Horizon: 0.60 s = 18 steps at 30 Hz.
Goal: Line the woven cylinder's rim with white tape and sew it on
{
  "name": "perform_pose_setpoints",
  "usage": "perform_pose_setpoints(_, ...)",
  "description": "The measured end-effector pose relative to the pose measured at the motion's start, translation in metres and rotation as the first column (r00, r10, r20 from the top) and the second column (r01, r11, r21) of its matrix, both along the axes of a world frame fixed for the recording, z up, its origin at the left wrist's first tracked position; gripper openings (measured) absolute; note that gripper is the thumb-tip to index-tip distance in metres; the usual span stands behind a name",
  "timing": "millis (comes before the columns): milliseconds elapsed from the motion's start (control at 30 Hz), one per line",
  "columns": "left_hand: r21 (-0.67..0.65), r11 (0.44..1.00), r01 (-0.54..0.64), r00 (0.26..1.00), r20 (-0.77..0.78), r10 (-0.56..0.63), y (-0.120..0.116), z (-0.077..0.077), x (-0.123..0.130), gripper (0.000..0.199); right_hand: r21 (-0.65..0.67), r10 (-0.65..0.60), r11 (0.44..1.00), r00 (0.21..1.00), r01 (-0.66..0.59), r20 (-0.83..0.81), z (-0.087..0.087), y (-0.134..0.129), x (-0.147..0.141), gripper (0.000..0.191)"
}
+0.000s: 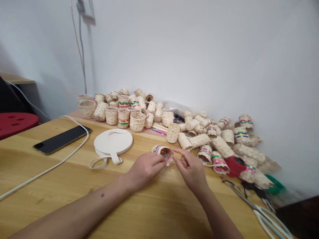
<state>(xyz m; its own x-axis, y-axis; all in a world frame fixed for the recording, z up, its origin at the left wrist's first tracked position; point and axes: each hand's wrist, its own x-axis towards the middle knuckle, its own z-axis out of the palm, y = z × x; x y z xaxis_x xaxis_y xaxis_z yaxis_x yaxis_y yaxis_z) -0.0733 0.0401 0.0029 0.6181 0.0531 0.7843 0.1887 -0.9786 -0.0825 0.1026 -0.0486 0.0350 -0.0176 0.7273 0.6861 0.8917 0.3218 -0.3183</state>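
A small woven basket (159, 148) with pink, green and blue bands lies tilted on its side between my two hands, its open mouth turned toward me. My left hand (147, 167) is closed on the near side of its rim. At the rim's right edge, my right hand (190, 167) pinches with thumb and forefinger; a pale strip seems to run along the rim there. Thin brown fibres hang under the basket. Left of my hands sits a flat roll of white tape (113, 142), its loose end curling onto the table.
Many woven baskets (137, 121) are piled along the wall, left and right. A black phone (62, 138) and a white cable (47, 175) lie on the left. Scissors (259, 209), a red spool (235, 166) and a green container (274, 185) are at the right.
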Motion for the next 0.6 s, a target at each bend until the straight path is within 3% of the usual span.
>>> perform_pose_setpoints(100, -0.007, 1.0, 0.029, 0.998, -0.052, -0.03, -0.002, -0.003, 0.003, 0.02, 0.022, 0.058, 0.998, 0.971, -0.065, 0.232, -0.005, 0.002, -0.001, 0.02)
perform_pose_setpoints(200, 0.0, 0.998, 0.058, 0.994, -0.096, -0.058, -0.005, -0.003, 0.005, 0.024, 0.027, 0.039, 0.998, 0.951, -0.05, 0.305, -0.006, 0.003, -0.001, 0.018)
perform_pose_setpoints(400, -0.157, 0.985, 0.066, 0.997, 0.039, -0.061, -0.006, 0.004, 0.0, 0.022, 0.213, -0.096, 0.976, 0.976, 0.053, 0.196, -0.001, 0.0, 0.008, 0.014)
perform_pose_setpoints(600, -0.39, 0.914, 0.113, 0.987, 0.148, -0.059, 0.005, 0.004, -0.003, 0.014, 0.232, -0.092, 0.971, 0.988, 0.061, 0.126, 0.001, -0.001, 0.008, 0.015)
